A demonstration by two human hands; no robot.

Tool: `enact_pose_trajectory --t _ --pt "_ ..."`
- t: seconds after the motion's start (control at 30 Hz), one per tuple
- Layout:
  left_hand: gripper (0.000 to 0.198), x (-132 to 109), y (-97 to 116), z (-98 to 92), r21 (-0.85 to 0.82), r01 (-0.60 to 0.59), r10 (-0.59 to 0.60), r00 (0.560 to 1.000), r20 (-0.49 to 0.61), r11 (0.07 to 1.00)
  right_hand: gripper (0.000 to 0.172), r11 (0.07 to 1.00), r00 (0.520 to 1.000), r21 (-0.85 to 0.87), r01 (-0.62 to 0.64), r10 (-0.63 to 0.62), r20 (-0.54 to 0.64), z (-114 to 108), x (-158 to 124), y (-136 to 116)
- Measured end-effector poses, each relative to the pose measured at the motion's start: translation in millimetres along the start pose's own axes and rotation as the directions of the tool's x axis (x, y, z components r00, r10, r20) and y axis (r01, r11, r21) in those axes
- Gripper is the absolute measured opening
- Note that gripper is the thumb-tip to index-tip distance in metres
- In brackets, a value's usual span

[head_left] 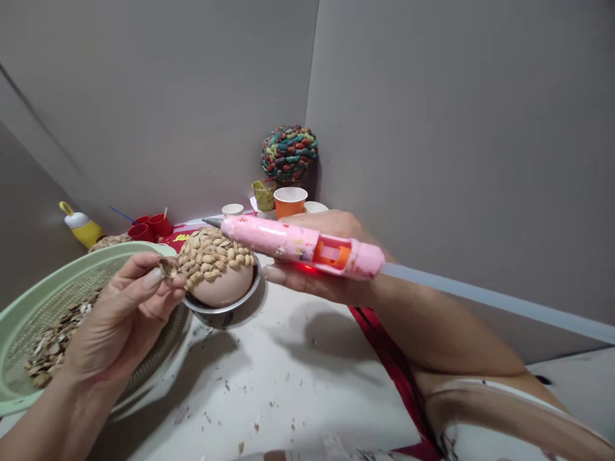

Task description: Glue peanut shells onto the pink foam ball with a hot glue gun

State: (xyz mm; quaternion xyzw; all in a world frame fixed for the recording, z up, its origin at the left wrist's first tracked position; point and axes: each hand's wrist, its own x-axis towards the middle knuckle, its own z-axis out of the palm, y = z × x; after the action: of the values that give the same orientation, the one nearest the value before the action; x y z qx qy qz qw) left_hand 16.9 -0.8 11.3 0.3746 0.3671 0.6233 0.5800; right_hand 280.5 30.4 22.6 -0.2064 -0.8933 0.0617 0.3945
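Observation:
My left hand [122, 314] pinches a small nut shell [169, 266] between thumb and fingers, right beside a pale ball [221, 269] whose top is covered with glued shells. The ball rests in a small metal bowl [225, 310]. My right hand [327, 269] grips a pink hot glue gun [307, 246], its metal tip pointing left over the ball, a clear glue stick [480, 298] trailing out the back to the right.
A green plastic basket [29, 307] with several loose shells sits at the left. At the back stand paper cups [289, 200], red cups [151, 225], a yellow bottle [81, 225] and a multicoloured shell ball [289, 153]. Grey walls close the corner.

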Motion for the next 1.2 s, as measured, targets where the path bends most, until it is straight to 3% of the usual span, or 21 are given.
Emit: enact_pose_trajectory --t 0.1,0.2,0.47,0.97,1.2 --pt "0.035 3.9 -6.3 0.2 0.002 0.035 -0.035 0.999 0.007 0.999 0.026 0.988 0.986 -0.029 0.152 -0.154 -0.069 4.4 -1.2 1.7" --pt "0.035 5.9 -10.5 -1.0 -0.002 0.069 -0.069 0.997 0.039 0.998 0.028 0.979 0.978 0.013 0.203 -0.202 -0.059 11.9 -2.1 4.7" --pt "0.029 2.7 -10.2 -6.6 0.016 0.097 -0.098 0.987 0.126 0.995 0.035 0.973 0.973 0.043 0.229 -0.227 -0.03 21.2 -0.2 0.7" --pt "0.029 4.7 -13.5 -5.7 0.035 0.024 -0.028 0.993 0.112 0.999 0.037 0.983 0.982 0.025 0.182 -0.183 0.045 30.5 -1.9 5.6" --pt "0.027 4.6 -14.6 -4.0 0.051 0.003 -0.009 0.992 0.127 0.999 0.033 0.98 0.98 0.002 0.197 -0.197 0.025 32.3 -3.7 7.8"
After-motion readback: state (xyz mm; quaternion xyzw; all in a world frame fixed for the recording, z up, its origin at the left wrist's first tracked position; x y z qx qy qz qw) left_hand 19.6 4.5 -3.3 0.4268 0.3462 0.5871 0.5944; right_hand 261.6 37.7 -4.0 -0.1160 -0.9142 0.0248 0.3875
